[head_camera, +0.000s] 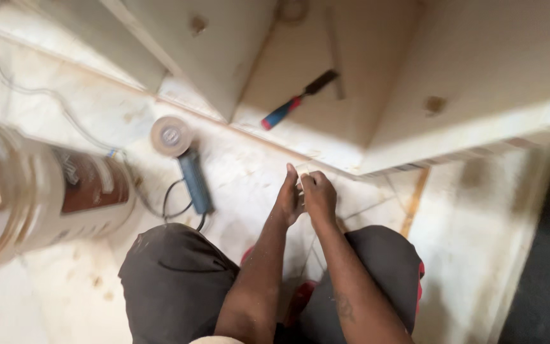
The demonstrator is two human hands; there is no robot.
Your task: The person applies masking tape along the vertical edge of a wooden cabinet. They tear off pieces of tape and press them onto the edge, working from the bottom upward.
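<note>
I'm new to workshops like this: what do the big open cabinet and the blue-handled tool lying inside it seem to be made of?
The cabinet looks like pale, unfinished wood board: matte, dusty, with square-cut panel edges. The chisel seems to have a blue and red plastic or rubber handle and a dark metal blade, though blur leaves that open.

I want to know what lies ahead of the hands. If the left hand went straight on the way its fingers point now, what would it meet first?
Probably the front edge of the wooden cabinet, just beyond the left hand; depth is unclear.
</note>
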